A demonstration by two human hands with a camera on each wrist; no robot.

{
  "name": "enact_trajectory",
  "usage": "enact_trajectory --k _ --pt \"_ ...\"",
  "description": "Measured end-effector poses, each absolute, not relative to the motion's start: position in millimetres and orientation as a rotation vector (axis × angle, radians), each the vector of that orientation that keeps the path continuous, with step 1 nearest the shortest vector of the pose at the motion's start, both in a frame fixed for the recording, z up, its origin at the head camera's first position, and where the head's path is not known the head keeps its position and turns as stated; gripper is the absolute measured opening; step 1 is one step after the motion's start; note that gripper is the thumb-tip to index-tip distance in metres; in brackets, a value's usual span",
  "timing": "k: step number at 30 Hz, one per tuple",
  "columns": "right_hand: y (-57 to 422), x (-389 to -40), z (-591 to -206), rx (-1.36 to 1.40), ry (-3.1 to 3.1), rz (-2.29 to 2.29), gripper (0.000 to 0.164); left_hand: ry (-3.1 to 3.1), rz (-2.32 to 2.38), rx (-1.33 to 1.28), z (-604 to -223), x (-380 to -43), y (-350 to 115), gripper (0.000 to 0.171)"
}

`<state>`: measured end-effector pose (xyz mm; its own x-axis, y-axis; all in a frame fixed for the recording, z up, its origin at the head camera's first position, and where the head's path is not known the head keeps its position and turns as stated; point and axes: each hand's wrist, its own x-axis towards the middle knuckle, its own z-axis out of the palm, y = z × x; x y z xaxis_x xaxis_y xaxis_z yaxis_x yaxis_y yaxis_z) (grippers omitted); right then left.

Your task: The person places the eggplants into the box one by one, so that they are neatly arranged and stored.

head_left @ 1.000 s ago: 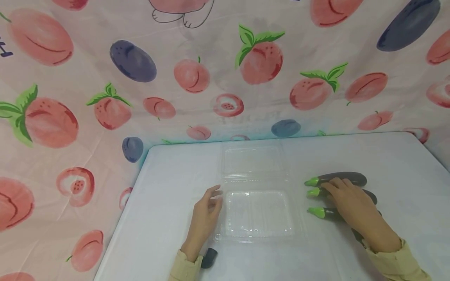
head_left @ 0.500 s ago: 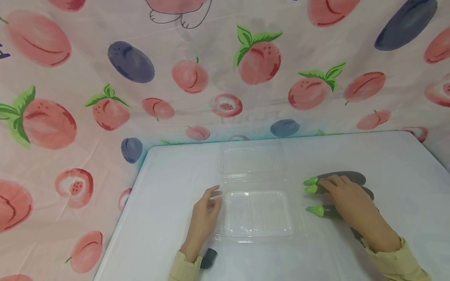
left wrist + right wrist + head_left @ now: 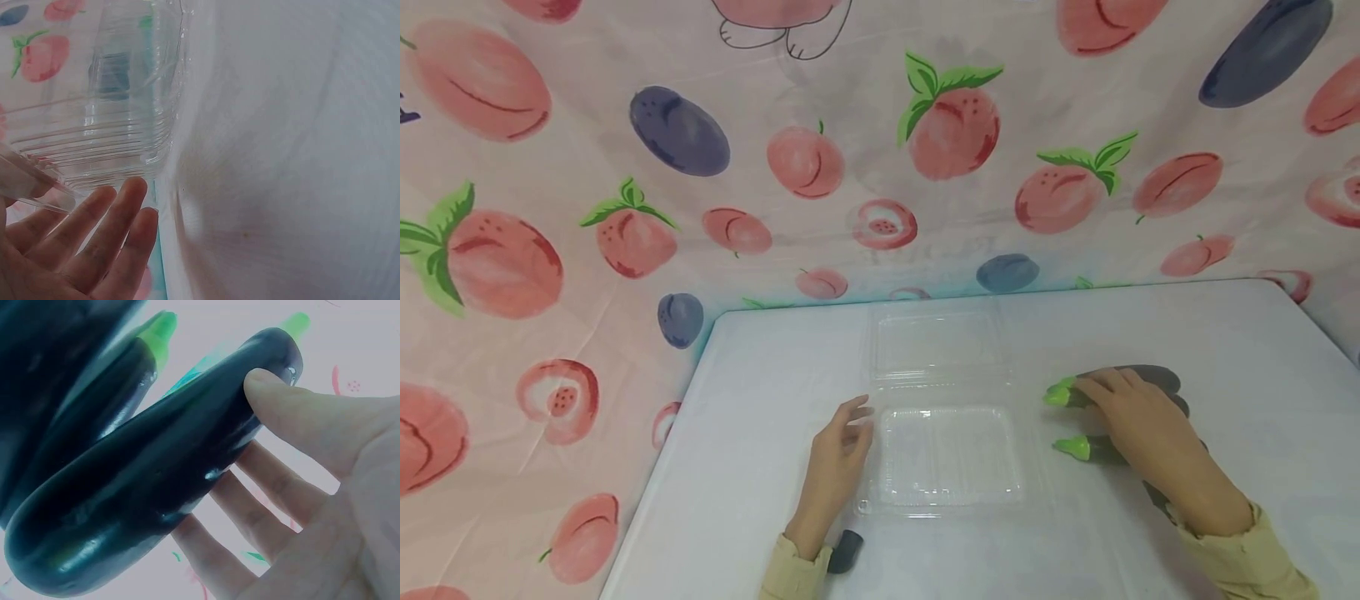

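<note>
Three dark eggplants with green caps are visible at the right of the table. My right hand (image 3: pixel 1150 442) grips the middle eggplant (image 3: pixel 150 462), thumb on one side and fingers on the other. Its green cap (image 3: pixel 1057 395) overlaps that of the rear eggplant (image 3: pixel 1161 377) in the head view. Closer to me lies another eggplant (image 3: pixel 1105 451), partly under my right hand. A clear hinged plastic box (image 3: pixel 951 510) lies unfolded in the middle, its lid (image 3: pixel 936 346) away from me. At the box's left edge, my left hand (image 3: pixel 835 467) has loosely bent fingers; contact is unclear.
The white table (image 3: pixel 752 417) has its far edge against a fruit-printed cloth (image 3: pixel 835 83), which also hangs at the left. A black piece (image 3: pixel 846 552) sits at my left wrist; another dark piece (image 3: pixel 1156 498) shows beneath my right wrist.
The middle eggplant has shifted slightly left and away, up against the rear one's cap, with my right hand moving along. My left hand and the box look unchanged.
</note>
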<state>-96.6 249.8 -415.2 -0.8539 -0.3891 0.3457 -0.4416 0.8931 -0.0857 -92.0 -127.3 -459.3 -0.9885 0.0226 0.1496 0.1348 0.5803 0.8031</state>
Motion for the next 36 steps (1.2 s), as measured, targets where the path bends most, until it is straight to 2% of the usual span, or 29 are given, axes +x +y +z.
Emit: enact_trajectory --k 4,11,36 --pt "247 -96 -410 0.630 -2.749 0.240 0.038 -2.692 -1.364 -0.115 -459 -92 -126 0.037" --pt "243 -95 -400 0.644 -2.805 0.226 0.047 -2.698 -1.344 -0.103 -458 -92 -125 0.037" --pt "222 -96 -379 0.689 -2.824 0.223 0.044 -2.680 -1.376 -0.113 -462 -92 -127 0.038"
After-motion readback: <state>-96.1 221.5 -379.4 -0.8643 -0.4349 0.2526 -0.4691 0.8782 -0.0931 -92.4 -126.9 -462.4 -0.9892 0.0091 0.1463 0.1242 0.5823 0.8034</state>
